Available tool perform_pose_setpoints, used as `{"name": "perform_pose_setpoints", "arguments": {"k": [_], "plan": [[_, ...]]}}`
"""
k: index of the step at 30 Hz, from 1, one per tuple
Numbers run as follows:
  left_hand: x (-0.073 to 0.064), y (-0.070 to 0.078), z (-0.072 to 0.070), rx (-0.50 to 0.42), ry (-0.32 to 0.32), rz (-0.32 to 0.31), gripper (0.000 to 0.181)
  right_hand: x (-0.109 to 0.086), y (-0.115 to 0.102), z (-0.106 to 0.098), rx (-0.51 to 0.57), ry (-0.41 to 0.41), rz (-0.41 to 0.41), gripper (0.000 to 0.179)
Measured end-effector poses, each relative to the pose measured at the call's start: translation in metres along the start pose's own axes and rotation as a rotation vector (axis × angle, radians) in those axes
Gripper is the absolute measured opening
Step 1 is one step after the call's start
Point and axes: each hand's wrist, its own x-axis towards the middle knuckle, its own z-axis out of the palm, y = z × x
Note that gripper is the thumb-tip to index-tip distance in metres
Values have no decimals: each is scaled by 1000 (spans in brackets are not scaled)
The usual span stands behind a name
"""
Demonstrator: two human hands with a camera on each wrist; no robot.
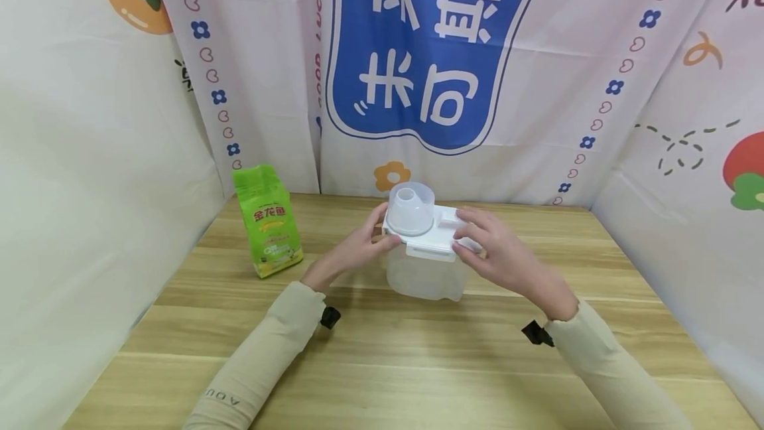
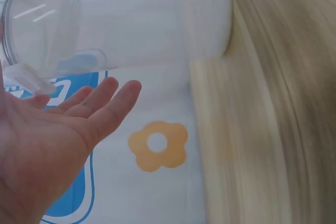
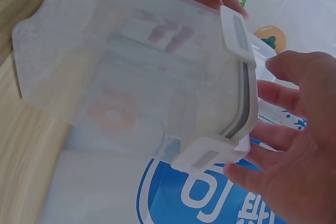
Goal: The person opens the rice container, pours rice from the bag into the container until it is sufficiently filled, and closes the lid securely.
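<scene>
A clear plastic storage container (image 1: 420, 276) with a white lid (image 1: 432, 239) stands on the table. A clear measuring cup (image 1: 412, 214) sits upside down on the lid's left part. My left hand (image 1: 358, 245) is at the lid's left side, thumb in front and fingers towards the back; in the left wrist view its fingers (image 2: 113, 106) extend loosely beside the container. My right hand (image 1: 501, 251) touches the lid's right end with spread, slightly bent fingers. White side clips (image 3: 205, 153) show at the lid's edges in the right wrist view.
A green bag (image 1: 268, 221) with printed lettering stands upright at the back left of the wooden table (image 1: 382, 363). Printed white cloth (image 1: 268, 71) hangs behind the table and along both sides.
</scene>
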Motion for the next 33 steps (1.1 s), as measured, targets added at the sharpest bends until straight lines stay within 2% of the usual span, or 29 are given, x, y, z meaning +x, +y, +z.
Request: {"name": "perform_pose_setpoints", "arguments": {"k": [9, 15, 24, 33], "plan": [[10, 6, 3, -63, 37, 20, 73, -8, -8, 8, -39, 71, -51, 14], [16, 7, 5, -78, 57, 21, 73, -10, -9, 12, -71, 81, -73, 26], [20, 6, 9, -100, 91, 65, 80, -14, -11, 18, -198, 32, -82, 45], [22, 4, 10, -76, 135, 85, 91, -12, -8, 28, -292, 73, -129, 57]]}}
